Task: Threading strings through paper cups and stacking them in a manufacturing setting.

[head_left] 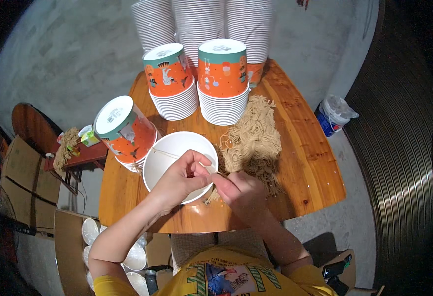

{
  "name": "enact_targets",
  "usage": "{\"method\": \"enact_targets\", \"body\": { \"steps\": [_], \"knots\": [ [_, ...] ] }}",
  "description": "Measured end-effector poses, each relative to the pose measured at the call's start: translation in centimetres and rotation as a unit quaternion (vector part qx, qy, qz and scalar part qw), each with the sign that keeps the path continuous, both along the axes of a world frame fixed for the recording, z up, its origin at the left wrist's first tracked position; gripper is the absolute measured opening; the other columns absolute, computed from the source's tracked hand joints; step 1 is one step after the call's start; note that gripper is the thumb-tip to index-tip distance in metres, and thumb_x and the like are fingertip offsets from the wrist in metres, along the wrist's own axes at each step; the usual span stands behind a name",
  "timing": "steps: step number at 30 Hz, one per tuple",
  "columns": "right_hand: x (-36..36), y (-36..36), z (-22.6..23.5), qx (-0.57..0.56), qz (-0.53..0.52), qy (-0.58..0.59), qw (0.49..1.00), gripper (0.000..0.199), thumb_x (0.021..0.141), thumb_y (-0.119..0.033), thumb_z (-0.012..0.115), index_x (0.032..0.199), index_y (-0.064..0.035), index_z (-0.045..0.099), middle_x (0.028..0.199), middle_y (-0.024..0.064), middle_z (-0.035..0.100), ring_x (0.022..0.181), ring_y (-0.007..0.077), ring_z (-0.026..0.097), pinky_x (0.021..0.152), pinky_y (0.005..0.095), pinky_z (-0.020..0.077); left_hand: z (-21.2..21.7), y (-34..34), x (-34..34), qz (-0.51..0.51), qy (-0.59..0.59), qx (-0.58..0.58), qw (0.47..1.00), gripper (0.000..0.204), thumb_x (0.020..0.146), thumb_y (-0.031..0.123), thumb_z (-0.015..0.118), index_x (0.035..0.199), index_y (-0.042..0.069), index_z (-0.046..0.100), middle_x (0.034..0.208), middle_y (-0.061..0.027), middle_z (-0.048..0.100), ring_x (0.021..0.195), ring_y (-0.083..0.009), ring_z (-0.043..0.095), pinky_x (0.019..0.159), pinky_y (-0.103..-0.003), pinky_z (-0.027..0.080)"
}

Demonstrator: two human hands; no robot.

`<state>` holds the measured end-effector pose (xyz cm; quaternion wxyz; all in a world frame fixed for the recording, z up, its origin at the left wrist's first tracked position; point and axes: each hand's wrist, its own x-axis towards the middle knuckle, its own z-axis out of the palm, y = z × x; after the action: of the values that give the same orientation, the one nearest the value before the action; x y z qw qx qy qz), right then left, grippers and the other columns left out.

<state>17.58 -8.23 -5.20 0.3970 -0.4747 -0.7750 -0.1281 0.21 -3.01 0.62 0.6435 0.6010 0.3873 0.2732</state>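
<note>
A white paper bucket (169,145) stands open at the front of the wooden table. Over its right rim my left hand (184,175) pinches a thin tan string (163,153), whose strand trails left across the bucket's mouth. Close beside it, my right hand (241,190) has its thumb and fingers closed at the same string, and the fingertips of both hands nearly meet. The exact spot between the fingers is partly hidden. Just beyond my right hand lies a thick bundle of tan strings (256,130), with some loose ends under the hand.
Upside-down stacks of orange and green printed paper buckets stand at the left (122,128) and back (221,74). Tall white stacks (199,24) rise behind them. On the floor are a plastic-lined pail (332,116) and a carton (68,246) of white buckets. A red bench (88,154) stands left.
</note>
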Motion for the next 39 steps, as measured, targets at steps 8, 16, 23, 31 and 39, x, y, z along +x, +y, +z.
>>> {"method": "enact_targets", "body": {
  "steps": [8, 16, 23, 31, 39],
  "knots": [
    [-1.2, 0.3, -0.8, -0.034, 0.044, 0.19, 0.98, 0.019, 0.078, -0.003, 0.065, 0.093, -0.0075, 0.055, 0.066, 0.0057, 0.06, 0.055, 0.0184, 0.061, 0.05, 0.0311, 0.0487, 0.0, -0.7, 0.1, -0.044, 0.038, 0.082, 0.995, 0.028, 0.087, 0.0, 0.059, 0.113, 0.005, 0.047, 0.082, 0.001, 0.051, 0.077, -0.0063, 0.049, 0.07, -0.02, 0.042],
    [-1.5, -0.3, -1.5, -0.164, 0.06, 0.326, 0.929, 0.01, 0.083, -0.003, 0.061, 0.089, -0.0051, 0.054, 0.058, 0.0006, 0.052, 0.051, 0.0063, 0.051, 0.047, 0.0244, 0.0409, 0.3, -1.2, 0.3, -0.038, 0.129, 0.139, 0.981, 0.021, 0.089, 0.002, 0.054, 0.109, 0.003, 0.048, 0.084, -0.0048, 0.05, 0.076, -0.0123, 0.05, 0.069, -0.025, 0.043],
    [-2.2, -1.6, -1.6, -0.205, 0.089, 0.39, 0.893, 0.006, 0.084, -0.003, 0.059, 0.087, -0.005, 0.054, 0.063, -0.0006, 0.053, 0.054, 0.0038, 0.048, 0.049, 0.0224, 0.0395, 0.1, -1.6, 0.4, -0.043, 0.202, 0.426, 0.881, 0.015, 0.077, -0.003, 0.057, 0.088, 0.002, 0.048, 0.084, -0.0142, 0.044, 0.087, -0.033, 0.048, 0.076, -0.039, 0.041],
    [-1.9, -1.8, -1.7, -0.226, 0.092, 0.343, 0.907, 0.008, 0.081, -0.004, 0.059, 0.084, -0.0044, 0.051, 0.062, 0.0054, 0.052, 0.053, 0.0098, 0.051, 0.05, 0.0262, 0.0408, -0.6, -1.2, 0.3, -0.011, 0.199, 0.469, 0.861, 0.015, 0.076, -0.002, 0.057, 0.087, 0.002, 0.048, 0.085, -0.0148, 0.045, 0.086, -0.0347, 0.049, 0.075, -0.041, 0.041],
    [-3.7, -2.5, -2.4, -0.222, 0.127, 0.368, 0.894, 0.01, 0.082, -0.003, 0.06, 0.087, -0.0035, 0.051, 0.067, 0.0074, 0.056, 0.056, 0.0108, 0.053, 0.05, 0.026, 0.0416, 0.1, -1.5, -0.1, -0.001, 0.279, 0.544, 0.792, 0.019, 0.073, -0.001, 0.06, 0.088, 0.005, 0.05, 0.083, -0.013, 0.046, 0.084, -0.0328, 0.05, 0.072, -0.041, 0.041]
  ]
}}
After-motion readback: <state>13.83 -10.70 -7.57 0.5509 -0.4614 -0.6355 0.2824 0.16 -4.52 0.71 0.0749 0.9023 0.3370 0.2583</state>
